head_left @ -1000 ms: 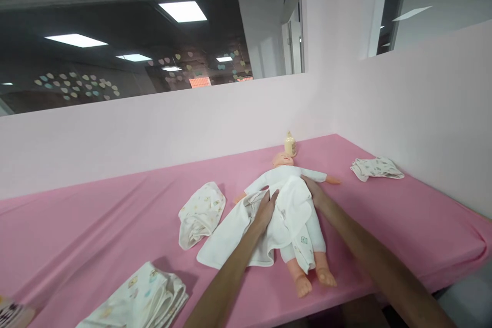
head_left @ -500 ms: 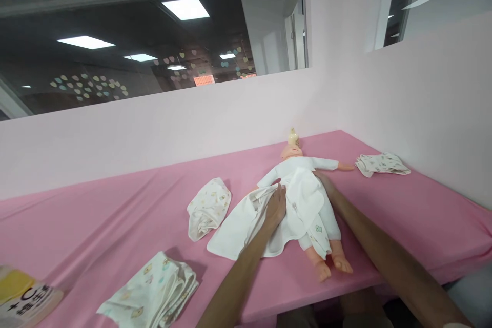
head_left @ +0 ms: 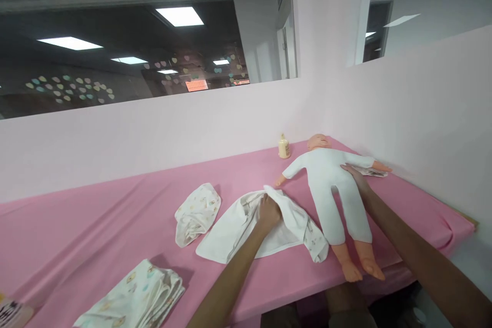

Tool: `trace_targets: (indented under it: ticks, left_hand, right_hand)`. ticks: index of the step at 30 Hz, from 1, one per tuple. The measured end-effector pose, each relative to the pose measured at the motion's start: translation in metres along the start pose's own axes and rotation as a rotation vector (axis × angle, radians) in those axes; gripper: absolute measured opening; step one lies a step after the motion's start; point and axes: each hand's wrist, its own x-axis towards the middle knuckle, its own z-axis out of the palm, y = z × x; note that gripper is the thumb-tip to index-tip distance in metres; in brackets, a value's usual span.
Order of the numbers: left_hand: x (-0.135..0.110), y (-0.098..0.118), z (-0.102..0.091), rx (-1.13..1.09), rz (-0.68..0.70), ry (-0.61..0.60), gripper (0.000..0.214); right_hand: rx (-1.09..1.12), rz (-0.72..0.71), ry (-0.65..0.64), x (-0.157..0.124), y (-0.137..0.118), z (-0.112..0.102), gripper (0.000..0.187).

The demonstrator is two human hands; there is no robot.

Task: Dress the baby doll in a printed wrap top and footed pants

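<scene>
A baby doll (head_left: 335,189) in a white bodysuit lies on its back on the pink table (head_left: 115,225), head toward the wall. My right hand (head_left: 355,177) grips the doll's side under its arm. My left hand (head_left: 268,211) is closed on a crumpled white garment (head_left: 246,228) that lies on the table just left of the doll.
A small cream bottle (head_left: 284,146) stands by the wall near the doll's head. A bunched printed cloth (head_left: 196,212) lies left of the garment, a folded printed cloth (head_left: 134,300) at the near edge. Another cloth (head_left: 374,172) lies under the doll's arm by the right wall.
The doll has shifted right, out from under the white garment, and now lies uncovered. My left hand has closed on the garment and held it back.
</scene>
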Motion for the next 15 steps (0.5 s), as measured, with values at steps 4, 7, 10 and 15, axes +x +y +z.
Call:
trace_targets:
  ticks: [4,7,10,15]
  left_hand:
    - [0.010,0.017,-0.012,-0.088,0.028,-0.104,0.019]
    - [0.019,0.035,-0.006,-0.173,0.060,-0.190,0.021]
    - [0.029,0.052,0.008,-0.255,0.054,-0.199,0.039]
    - [0.056,0.061,0.030,-0.233,0.058,-0.101,0.053]
  right_hand:
    - [0.000,-0.019,0.065,-0.012,-0.017,-0.016,0.017]
    - [0.012,-0.004,0.062,-0.019,-0.022,-0.024,0.017]
    - [-0.001,-0.026,0.074,-0.024,-0.024,-0.027,0.020]
    - [-0.013,-0.089,0.132,-0.033,-0.026,-0.020,0.024]
